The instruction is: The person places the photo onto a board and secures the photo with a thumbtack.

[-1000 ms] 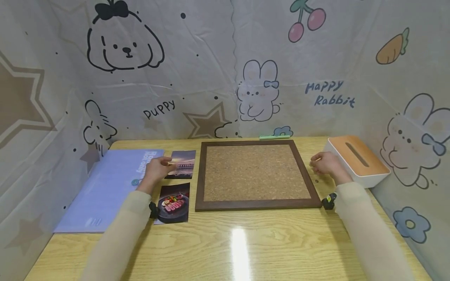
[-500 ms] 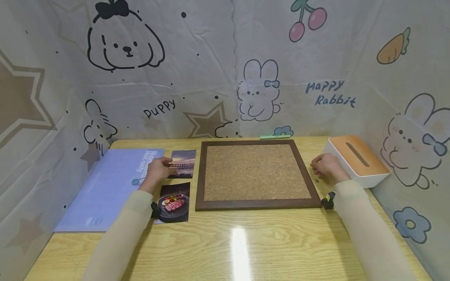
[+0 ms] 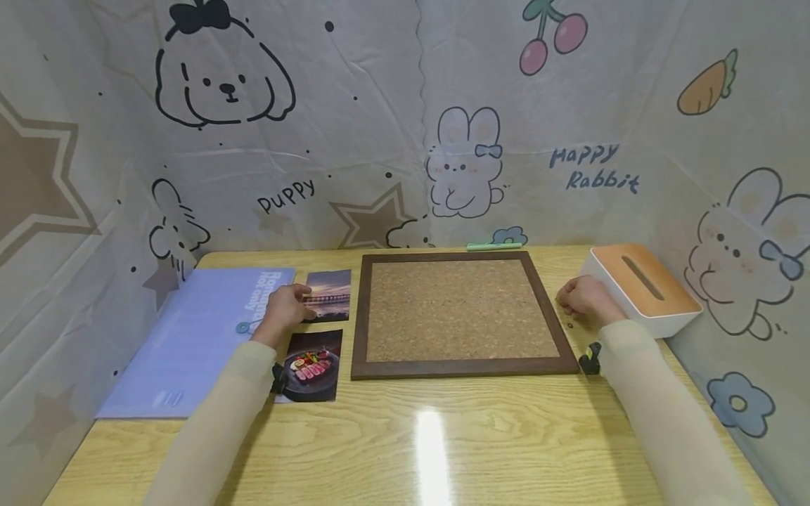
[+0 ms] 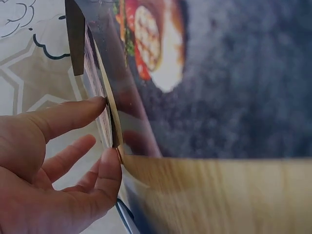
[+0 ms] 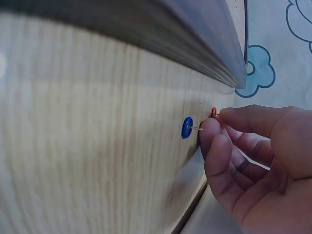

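Note:
My left hand (image 3: pixel 286 309) is at the left side of a sunset photo (image 3: pixel 332 295). In the left wrist view, its thumb and a finger pinch the photo's edge, seen nearly edge-on. A steak photo (image 3: pixel 313 365) lies just nearer. On the right, between the cork board (image 3: pixel 462 309) and the orange-topped box, my right hand (image 3: pixel 585 299) is low over the table with fingers curled. The right wrist view shows its thumb and index fingertips pinching a small red thumbtack (image 5: pixel 213 112), partly hidden. A blue thumbtack (image 5: pixel 187 127) lies beside them, pin out.
A lilac folder (image 3: pixel 183 351) lies at the left, under the left forearm's side. The white box with an orange slotted lid (image 3: pixel 642 277) stands at the right beside the hand. A green pen (image 3: pixel 495 247) lies behind the board. Printed cloth (image 3: pixel 354 105) walls the table.
The right hand's fingertips have drawn closer together at the table. The left hand's thumb and finger have settled onto the sunset photo's edge. Board, folder and box have stayed put.

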Motion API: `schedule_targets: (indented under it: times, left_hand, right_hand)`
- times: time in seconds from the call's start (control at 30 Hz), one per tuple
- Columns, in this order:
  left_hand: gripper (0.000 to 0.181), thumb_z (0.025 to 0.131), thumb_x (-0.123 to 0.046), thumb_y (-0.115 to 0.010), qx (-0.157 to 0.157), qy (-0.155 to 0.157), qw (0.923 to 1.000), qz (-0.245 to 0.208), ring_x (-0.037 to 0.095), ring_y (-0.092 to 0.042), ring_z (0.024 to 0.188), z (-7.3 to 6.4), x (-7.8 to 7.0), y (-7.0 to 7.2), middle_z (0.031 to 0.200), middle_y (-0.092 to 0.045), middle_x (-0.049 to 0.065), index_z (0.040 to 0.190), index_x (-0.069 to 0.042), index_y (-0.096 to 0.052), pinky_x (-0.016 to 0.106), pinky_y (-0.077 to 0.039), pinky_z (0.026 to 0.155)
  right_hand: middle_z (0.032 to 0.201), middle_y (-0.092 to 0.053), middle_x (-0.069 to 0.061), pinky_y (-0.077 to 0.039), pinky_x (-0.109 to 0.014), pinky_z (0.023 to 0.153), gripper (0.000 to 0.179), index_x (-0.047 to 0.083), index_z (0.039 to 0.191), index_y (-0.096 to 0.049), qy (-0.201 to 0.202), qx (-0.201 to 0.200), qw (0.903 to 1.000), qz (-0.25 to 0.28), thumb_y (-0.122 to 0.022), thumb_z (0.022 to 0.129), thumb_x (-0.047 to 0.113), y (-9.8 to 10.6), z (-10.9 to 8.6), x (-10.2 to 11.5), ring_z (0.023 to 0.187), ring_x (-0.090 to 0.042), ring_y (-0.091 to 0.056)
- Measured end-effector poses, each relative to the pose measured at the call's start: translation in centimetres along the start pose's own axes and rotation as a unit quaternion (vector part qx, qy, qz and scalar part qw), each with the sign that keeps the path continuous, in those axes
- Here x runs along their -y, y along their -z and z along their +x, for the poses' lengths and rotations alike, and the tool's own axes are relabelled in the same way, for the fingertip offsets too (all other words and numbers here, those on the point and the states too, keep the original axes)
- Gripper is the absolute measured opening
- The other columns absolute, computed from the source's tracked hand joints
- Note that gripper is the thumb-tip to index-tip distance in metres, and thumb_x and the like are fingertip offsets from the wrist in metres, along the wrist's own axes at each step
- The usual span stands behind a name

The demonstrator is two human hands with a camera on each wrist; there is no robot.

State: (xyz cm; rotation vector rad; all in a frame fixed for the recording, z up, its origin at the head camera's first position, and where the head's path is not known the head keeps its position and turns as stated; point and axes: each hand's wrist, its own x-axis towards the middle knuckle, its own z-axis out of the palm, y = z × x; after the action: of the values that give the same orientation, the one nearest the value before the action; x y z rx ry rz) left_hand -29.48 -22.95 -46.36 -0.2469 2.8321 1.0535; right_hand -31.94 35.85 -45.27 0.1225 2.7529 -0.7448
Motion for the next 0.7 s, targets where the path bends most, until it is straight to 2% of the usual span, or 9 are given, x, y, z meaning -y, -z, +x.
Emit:
schedule_targets:
  times: [0.2, 0.33, 0.53, 0.7]
  left_hand:
    - [0.053, 0.088, -0.001, -0.071, 0.008, 0.018, 0.9996, -0.019, 0.044, -0.048, 0.132, -0.2, -0.1, 0.1, 0.147, -0.047, 0.028, 0.139, -0.002, -0.056, 0.049, -0.052, 0.1]
    - [0.049, 0.089, 0.003, -0.068, 0.012, 0.017, 0.9993, -0.032, 0.042, -0.054, 0.126, -0.2, -0.2, 0.1, 0.142, -0.053, 0.025, 0.137, -0.001, -0.057, 0.047, -0.054, 0.097]
    - [0.046, 0.087, 0.004, -0.066, 0.003, -0.014, 0.9997, -0.021, 0.038, -0.06, 0.116, -0.1, 0.1, 0.5, 0.133, -0.061, 0.025, 0.133, 0.0, -0.06, 0.043, -0.055, 0.092]
    - [0.047, 0.083, 0.003, -0.065, -0.011, -0.042, 0.9989, -0.018, 0.04, -0.06, 0.116, 0.0, 0.7, 1.1, 0.13, -0.064, 0.025, 0.13, -0.001, -0.064, 0.034, -0.053, 0.08]
  right_hand:
    - [0.061, -0.065, 0.003, -0.045, -0.022, 0.064, 0.018, 0.001, 0.087, -0.066, 0.033, -0.003, 0.9987, -0.039, -0.055, 0.093, 0.014, 0.0, 0.0, 0.0, 0.058, -0.01, -0.061]
    - [0.061, -0.063, 0.003, -0.043, -0.023, 0.063, 0.017, 0.001, 0.087, -0.064, 0.026, -0.002, 0.9992, -0.029, -0.054, 0.092, 0.014, 0.0, 0.1, 0.0, 0.058, -0.011, -0.058]
    - [0.066, -0.067, -0.004, -0.047, -0.024, 0.06, 0.019, -0.001, 0.093, -0.065, 0.039, -0.019, 0.999, -0.002, -0.052, 0.094, 0.013, 0.1, -0.2, 0.4, 0.061, -0.013, -0.061]
    - [0.07, -0.07, -0.007, -0.05, -0.025, 0.059, 0.022, -0.003, 0.093, -0.066, 0.06, -0.036, 0.9975, 0.011, -0.053, 0.096, 0.015, 0.4, -0.5, 0.9, 0.063, -0.015, -0.063]
